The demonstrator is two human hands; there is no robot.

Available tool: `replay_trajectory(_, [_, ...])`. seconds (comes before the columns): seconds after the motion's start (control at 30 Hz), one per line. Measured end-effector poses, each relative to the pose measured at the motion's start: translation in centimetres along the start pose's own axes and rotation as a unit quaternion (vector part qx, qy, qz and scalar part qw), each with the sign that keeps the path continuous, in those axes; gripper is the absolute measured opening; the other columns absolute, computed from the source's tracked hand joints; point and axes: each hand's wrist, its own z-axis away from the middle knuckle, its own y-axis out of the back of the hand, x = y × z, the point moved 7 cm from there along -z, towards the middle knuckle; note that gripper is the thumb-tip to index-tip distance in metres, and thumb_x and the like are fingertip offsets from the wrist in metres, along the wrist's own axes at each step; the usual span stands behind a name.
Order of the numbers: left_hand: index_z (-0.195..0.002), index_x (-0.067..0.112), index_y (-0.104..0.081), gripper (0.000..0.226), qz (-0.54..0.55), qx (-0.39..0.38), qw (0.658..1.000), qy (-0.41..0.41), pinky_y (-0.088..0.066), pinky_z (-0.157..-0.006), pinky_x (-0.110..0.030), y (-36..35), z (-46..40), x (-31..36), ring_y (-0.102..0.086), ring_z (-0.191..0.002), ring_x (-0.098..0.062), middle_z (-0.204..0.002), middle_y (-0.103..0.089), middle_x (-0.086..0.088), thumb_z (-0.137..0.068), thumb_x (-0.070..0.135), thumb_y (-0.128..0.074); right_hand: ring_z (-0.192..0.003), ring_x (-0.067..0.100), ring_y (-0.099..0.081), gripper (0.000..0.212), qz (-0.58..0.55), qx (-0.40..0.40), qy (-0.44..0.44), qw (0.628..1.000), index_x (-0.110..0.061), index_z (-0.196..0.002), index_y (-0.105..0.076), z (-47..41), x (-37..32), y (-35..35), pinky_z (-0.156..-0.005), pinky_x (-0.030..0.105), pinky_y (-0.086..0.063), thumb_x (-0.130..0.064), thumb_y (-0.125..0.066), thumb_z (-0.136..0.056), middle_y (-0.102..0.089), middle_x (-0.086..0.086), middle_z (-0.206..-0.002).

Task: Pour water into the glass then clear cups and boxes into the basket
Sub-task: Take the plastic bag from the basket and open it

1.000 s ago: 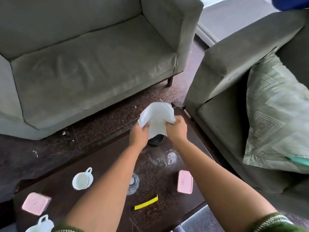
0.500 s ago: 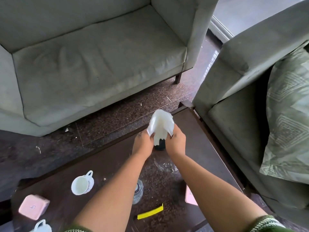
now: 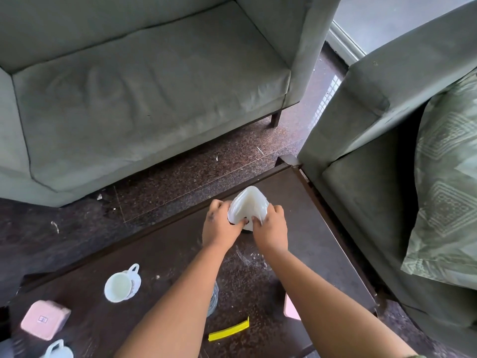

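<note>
White, crumpled and soft-looking, the wad (image 3: 247, 205) sits between my two hands at the far right of the bench (image 3: 165, 257); whether it is paper, cloth or thin plastic I cannot tell. My left hand (image 3: 219, 228) and right hand (image 3: 271, 231) both have their grip clamped on it, fingers pinching its lower edge, pressing it down onto something dark that only peeps out beneath. What that dark thing is stays hidden.

As for progress, I judge the clearing barely begun. A white cup (image 3: 121, 285) stands on its saucer at the near left, apparently empty. A pink box (image 3: 44, 319) lies at the near left edge, and a second pale cup (image 3: 57, 350) is cut off at the bottom of the view. Another pink box (image 3: 291, 308) shows only a corner behind my right forearm. A clear glass (image 3: 213, 297) is mostly covered by my left forearm, so I cannot say whether water has been poured into it. A yellow strip (image 3: 229, 332) lies near me.

No basket is in view, nor any jug or bottle to pour from. So the cups and boxes are all left to clear, and the pouring I can't confirm.
</note>
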Motion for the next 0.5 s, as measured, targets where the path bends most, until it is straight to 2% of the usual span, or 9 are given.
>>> replay_trajectory(0.07, [-0.11, 0.025, -0.063, 0.046, 0.021, 0.045, 0.999, -0.015, -0.041, -0.074, -0.025, 1.0, 0.2, 0.4, -0.047, -0.1, -0.01, -0.107, -0.052, 0.007, -0.07, 0.042, -0.078, -0.099, 0.021, -0.054, 0.039, -0.011, 0.022, 0.024, 0.999, -0.013, -0.12, -0.052, 0.0, -0.1, 0.5, -0.082, 0.034, -0.049, -0.026, -0.065, -0.086, -0.048, 0.002, -0.113])
replay_trajectory(0.13, [-0.111, 0.023, -0.065, 0.038, 0.04, 0.081, 0.995, -0.031, -0.039, -0.078, -0.024, 1.8, 0.2, 0.7, -0.05, -0.1, -0.01, -0.107, -0.059, 0.006, -0.077, 0.035, -0.075, -0.101, 0.016, -0.049, 0.047, -0.033, 0.054, 0.053, 0.997, -0.013, -0.125, -0.051, 0.2, -0.6, 1.3, -0.084, 0.03, -0.044, -0.031, -0.068, -0.085, -0.048, 0.001, -0.114])
replay_trajectory(0.2, [-0.106, 0.018, -0.068, 0.021, 0.022, 0.08, 0.996, -0.04, -0.042, -0.075, -0.027, 2.0, 0.1, 0.7, -0.06, -0.097, -0.02, -0.106, -0.065, 0.002, -0.085, 0.023, -0.067, -0.099, 0.018, -0.051, 0.038, -0.043, 0.053, 0.06, 0.996, -0.011, -0.124, -0.052, 0.4, -1.1, 1.6, -0.083, 0.031, -0.044, -0.028, -0.06, -0.091, -0.05, 0.002, -0.114])
replay_trajectory(0.27, [-0.1, 0.017, -0.07, 0.015, -0.012, 0.063, 0.996, -0.057, -0.045, -0.069, -0.03, 1.7, 0.3, 0.8, -0.063, -0.09, -0.024, -0.1, -0.067, 0.001, -0.087, 0.015, -0.062, -0.093, 0.023, -0.055, 0.022, -0.01, 0.027, 0.064, 0.997, -0.008, -0.113, -0.057, 0.2, -1.3, 1.2, -0.076, 0.031, -0.045, -0.02, -0.051, -0.096, -0.053, 0.004, -0.107])
replay_trajectory(0.33, [-0.097, 0.017, -0.068, 0.012, -0.047, 0.052, 0.996, -0.063, -0.043, -0.064, -0.031, 1.4, 0.5, 0.8, -0.063, -0.088, -0.025, -0.096, -0.066, 0.0, -0.088, 0.015, -0.061, -0.089, 0.027, -0.057, 0.014, 0.021, 0.006, 0.062, 0.998, -0.006, -0.101, -0.058, -0.2, -1.1, 0.8, -0.071, 0.031, -0.044, -0.014, -0.049, -0.095, -0.054, 0.006, -0.102])
replay_trajectory(0.4, [-0.105, 0.017, -0.065, 0.017, -0.039, 0.064, 0.996, -0.051, -0.043, -0.068, -0.03, 1.6, 0.6, 0.5, -0.062, -0.095, -0.024, -0.103, -0.064, 0.0, -0.088, 0.022, -0.062, -0.091, 0.027, -0.056, 0.017, 0.025, 0.007, 0.067, 0.997, -0.007, -0.106, -0.058, -0.4, -1.1, 1.0, -0.073, 0.033, -0.046, -0.015, -0.051, -0.093, -0.054, 0.007, -0.104])
replay_trajectory(0.5, [-0.121, 0.021, -0.058, 0.044, 0.015, 0.061, 0.997, -0.037, -0.045, -0.079, -0.029, 1.9, 0.4, 0.1, -0.058, -0.104, -0.018, -0.116, -0.061, 0.003, -0.081, 0.034, -0.071, -0.097, 0.025, -0.053, 0.03, 0.015, 0.025, 0.081, 0.996, -0.01, -0.118, -0.055, -0.5, -1.2, 1.5, -0.078, 0.033, -0.045, -0.02, -0.058, -0.09, -0.052, 0.007, -0.111])
